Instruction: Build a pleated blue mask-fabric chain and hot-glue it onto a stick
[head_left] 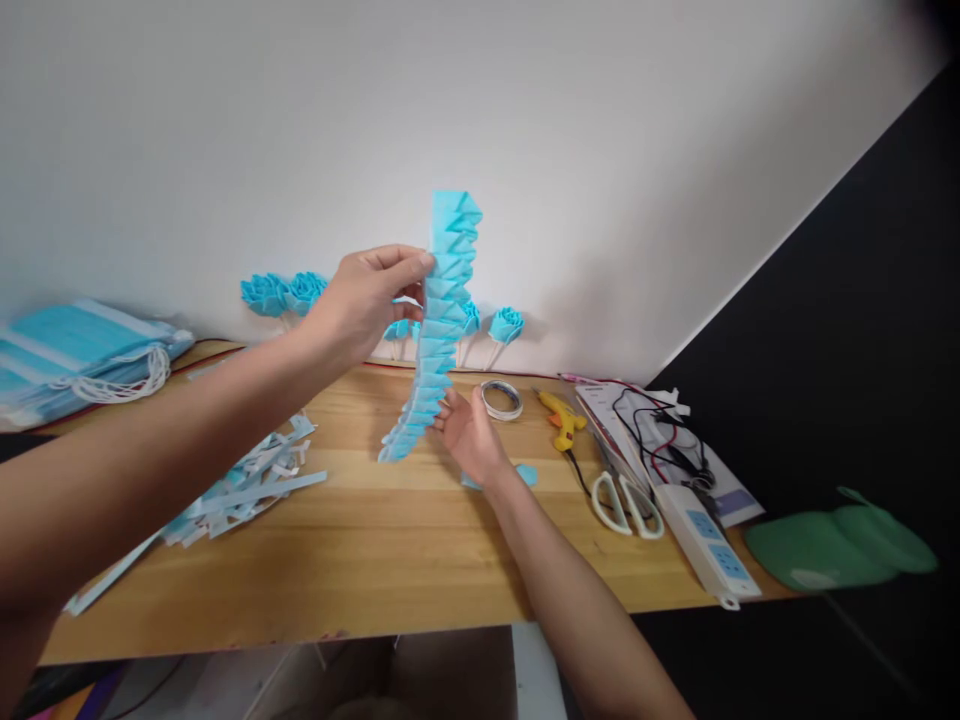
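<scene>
A long light-blue pleated strip (pixel 448 290), folded into zigzag points along its right edge, hangs upright above the table and curves left at its lower end. My left hand (pixel 364 295) pinches its left edge between thumb and fingers, in the upper half. Beside the strip's lower part is my right hand (pixel 474 440), palm turned up and thumb apart. Its fingertips reach the strip's edge; whether they press on it I cannot tell. Under the right wrist lies a small blue piece (pixel 527 474). Blue folded flowers on sticks (pixel 506 325) stand behind the strip, against the wall.
At left are a stack of blue masks (pixel 82 345) and a pile of cut strips (pixel 232 495). To the right lie a tape roll (pixel 502 412), a yellow glue gun (pixel 561 420), white-handled scissors (pixel 626 505), a power strip (pixel 705 545), tangled cables and a green bottle (pixel 832 545).
</scene>
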